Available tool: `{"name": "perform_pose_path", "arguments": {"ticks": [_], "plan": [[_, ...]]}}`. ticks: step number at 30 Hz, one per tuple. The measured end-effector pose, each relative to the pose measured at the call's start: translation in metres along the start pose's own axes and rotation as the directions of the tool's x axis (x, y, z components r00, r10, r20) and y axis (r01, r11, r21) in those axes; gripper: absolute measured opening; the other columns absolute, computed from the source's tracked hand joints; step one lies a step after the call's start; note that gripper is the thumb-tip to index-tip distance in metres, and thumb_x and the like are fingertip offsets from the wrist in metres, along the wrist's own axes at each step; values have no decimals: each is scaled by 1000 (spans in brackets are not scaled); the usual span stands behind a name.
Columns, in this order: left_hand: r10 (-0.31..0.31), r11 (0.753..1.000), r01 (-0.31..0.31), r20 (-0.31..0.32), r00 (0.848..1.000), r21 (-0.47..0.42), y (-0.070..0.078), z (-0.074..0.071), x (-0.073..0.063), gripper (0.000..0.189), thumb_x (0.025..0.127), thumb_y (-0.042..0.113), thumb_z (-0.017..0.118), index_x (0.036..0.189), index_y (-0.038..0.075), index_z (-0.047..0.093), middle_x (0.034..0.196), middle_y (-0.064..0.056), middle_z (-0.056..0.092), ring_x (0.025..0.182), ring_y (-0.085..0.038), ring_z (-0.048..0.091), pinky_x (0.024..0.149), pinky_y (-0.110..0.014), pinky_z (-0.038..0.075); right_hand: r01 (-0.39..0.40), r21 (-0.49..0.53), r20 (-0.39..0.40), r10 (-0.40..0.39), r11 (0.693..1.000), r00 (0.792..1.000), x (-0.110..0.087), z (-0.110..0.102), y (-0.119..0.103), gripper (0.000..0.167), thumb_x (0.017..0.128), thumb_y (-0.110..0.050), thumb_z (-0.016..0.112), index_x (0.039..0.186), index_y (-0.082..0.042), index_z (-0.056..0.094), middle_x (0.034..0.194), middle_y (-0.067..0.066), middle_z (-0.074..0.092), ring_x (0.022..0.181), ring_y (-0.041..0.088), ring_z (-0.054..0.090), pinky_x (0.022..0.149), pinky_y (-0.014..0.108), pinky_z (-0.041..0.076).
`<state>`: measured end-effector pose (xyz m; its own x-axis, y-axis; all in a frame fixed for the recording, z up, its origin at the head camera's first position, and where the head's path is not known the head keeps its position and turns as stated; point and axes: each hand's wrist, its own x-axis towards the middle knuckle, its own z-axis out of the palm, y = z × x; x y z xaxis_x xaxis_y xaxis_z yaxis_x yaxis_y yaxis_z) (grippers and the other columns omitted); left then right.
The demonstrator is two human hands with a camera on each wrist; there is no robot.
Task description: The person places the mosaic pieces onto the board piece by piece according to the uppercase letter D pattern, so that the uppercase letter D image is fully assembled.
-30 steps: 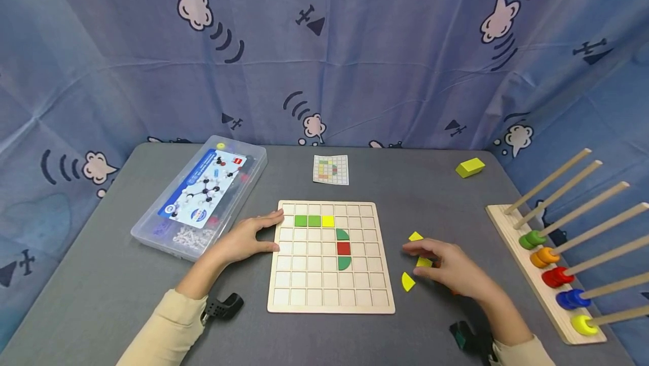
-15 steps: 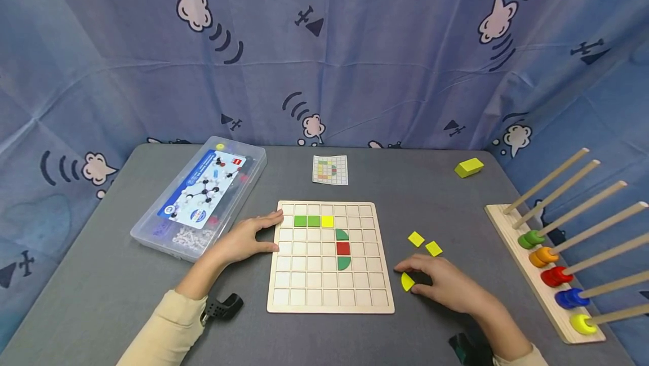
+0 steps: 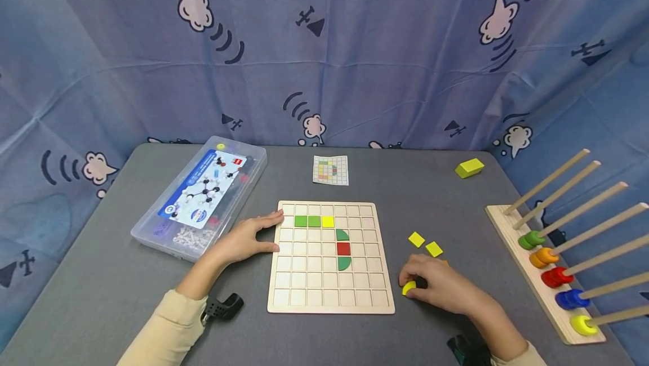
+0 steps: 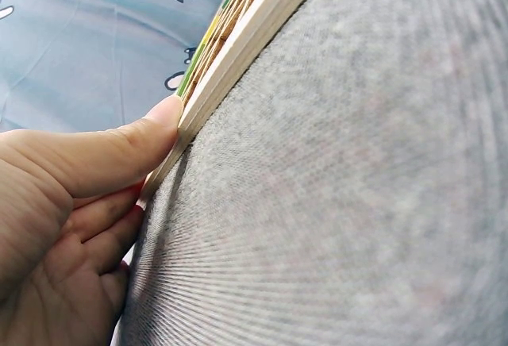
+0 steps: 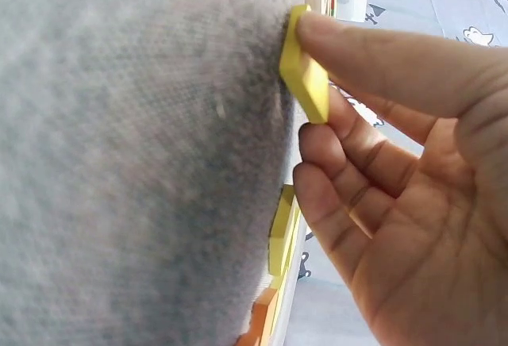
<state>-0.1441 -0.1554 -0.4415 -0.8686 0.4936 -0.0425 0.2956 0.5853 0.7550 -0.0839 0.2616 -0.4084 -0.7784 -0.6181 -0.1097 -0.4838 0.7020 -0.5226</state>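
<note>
My left hand (image 3: 248,237) rests against the left edge of a wooden grid board (image 3: 303,300). In the left wrist view its thumb (image 4: 127,151) touches the board's side. On the board lie two light-green square tiles (image 3: 307,221), a yellow square (image 3: 328,221), a red square (image 3: 343,249) and two dark-green quarter-circles (image 3: 343,263). Right of the board, my right hand (image 3: 442,282) pinches a yellow quarter-circle tile (image 5: 304,68) between thumb and forefinger, tilted off the cloth. Two yellow square tiles (image 3: 416,239) lie just beyond that hand.
An orange piece (image 5: 260,316) lies beside the right hand, mostly hidden. A small printed grid card (image 3: 330,170) lies behind the board. A clear plastic case (image 3: 203,197) stands left, a yellow block (image 3: 469,168) back right, and a peg rack (image 3: 547,276) with coloured rings far right.
My right hand has moved from the yellow squares towards the front and taken hold of the yellow quarter-circle tile, tilting it up. The left hand has stayed at the board.
</note>
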Motion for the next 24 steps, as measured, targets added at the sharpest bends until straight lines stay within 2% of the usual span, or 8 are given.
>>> {"name": "perform_pose_path", "arguments": {"ticks": [3,9,18,24], "plan": [[1,1000,-1,0,1000,-5,1,0,0,72,80,22,75,142,5,43,150,-11,36,140,-34,29,113,-55,22,3,6,6,-3,1000,1000,1,0,-2,20,77,-16,77,81,-26,60,82,-14,52,77,0,47,64,21,43],[5,1000,-5,0,1000,-5,2,0,0,71,81,23,75,142,5,43,151,-10,36,140,-34,29,113,-55,23,-43,-7,37,43,999,998,4,-1,-7,26,77,-12,77,75,-24,54,72,-12,44,69,0,41,58,17,34],[8,1000,-8,4,1000,-1,0,0,0,72,81,24,75,143,5,43,151,-11,35,140,-34,29,112,-55,23,-53,58,29,51,997,998,3,-3,-5,15,85,-8,68,92,-21,68,82,-13,56,70,-2,46,60,19,43],[12,1000,-12,8,1000,6,1,-1,0,72,81,24,75,143,5,42,151,-11,34,140,-37,28,112,-56,23,-99,105,-27,102,990,994,3,-7,-6,9,86,-9,67,90,-16,69,78,-12,58,67,-2,48,57,20,44]]}}
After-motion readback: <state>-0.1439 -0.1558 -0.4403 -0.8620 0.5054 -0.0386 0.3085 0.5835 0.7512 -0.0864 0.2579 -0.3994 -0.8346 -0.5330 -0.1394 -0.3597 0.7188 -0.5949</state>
